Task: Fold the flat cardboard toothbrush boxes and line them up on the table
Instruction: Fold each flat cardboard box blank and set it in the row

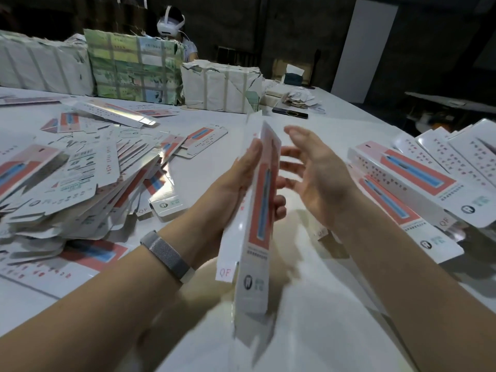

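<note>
A long white toothbrush box [259, 210] with a red and blue panel stands tilted on edge above the table's middle. My left hand [228, 189] holds it from the left, thumb along its far part and fingertips curled round its right side. My right hand [316, 170] hovers just right of the box, fingers spread and relaxed, apart from it. A heap of flat unfolded boxes [80, 178] lies on the left. Folded boxes [408, 181] lie side by side on the right.
Wrapped bundles of stock [134, 68] stand along the table's far edge, with a person in a white headset [171, 25] behind them. A dark phone [290, 112] and loose scraps [298, 99] lie at the back. White tabletop [308, 304] shows below my hands.
</note>
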Available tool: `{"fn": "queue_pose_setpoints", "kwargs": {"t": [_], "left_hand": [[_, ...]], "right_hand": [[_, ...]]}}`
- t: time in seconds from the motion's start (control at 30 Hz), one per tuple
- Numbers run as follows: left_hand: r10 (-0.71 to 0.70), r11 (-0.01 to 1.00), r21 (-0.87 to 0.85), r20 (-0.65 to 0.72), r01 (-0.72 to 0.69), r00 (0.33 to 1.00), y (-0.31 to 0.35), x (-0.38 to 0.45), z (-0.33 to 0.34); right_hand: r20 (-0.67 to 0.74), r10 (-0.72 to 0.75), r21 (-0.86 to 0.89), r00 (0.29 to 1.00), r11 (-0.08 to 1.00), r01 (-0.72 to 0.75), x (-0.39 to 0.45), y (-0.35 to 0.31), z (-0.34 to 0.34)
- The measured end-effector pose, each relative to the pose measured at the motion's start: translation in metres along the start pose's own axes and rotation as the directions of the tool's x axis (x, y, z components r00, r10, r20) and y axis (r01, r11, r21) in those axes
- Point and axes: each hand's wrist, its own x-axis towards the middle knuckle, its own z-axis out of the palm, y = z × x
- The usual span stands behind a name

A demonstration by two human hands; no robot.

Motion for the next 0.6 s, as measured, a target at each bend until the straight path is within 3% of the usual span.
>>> {"fn": "queue_pose_setpoints", "kwargs": {"t": [0.07, 0.13, 0.27, 0.37, 0.5, 0.6], "left_hand": [[0.011, 1.0, -0.008, 0.037, -0.011, 0.999, 0.001, -0.001, -0.007], [0.021, 1.0, 0.007, 0.025, -0.022, 0.999, 0.003, -0.002, -0.011], [0.052, 0.99, 0.13, -0.014, -0.05, 0.999, 0.007, -0.005, -0.007], [0.187, 0.943, 0.298, -0.101, -0.149, 0.977, 0.008, -0.003, -0.002], [0.446, 0.795, 0.516, -0.141, -0.319, 0.884, 0.01, 0.001, -0.008], [0.503, 0.728, 0.579, -0.086, -0.368, 0.86, 0.007, 0.001, -0.01]], "right_hand": [[0.184, 0.013, 0.079, 0.983, 0.997, -0.028, -0.003, 0.004, 0.003], [0.27, 0.0, 0.112, 0.963, 0.993, -0.032, -0.005, 0.005, 0.004], [0.25, -0.058, 0.188, 0.967, 0.982, 0.01, -0.002, 0.005, 0.0], [0.224, -0.105, 0.219, 0.969, 0.974, 0.055, 0.002, 0.004, -0.004], [0.172, -0.159, 0.068, 0.972, 0.986, 0.149, 0.003, 0.007, -0.003], [0.171, -0.197, 0.007, 0.965, 0.98, 0.199, 0.0, 0.007, -0.001]]}}
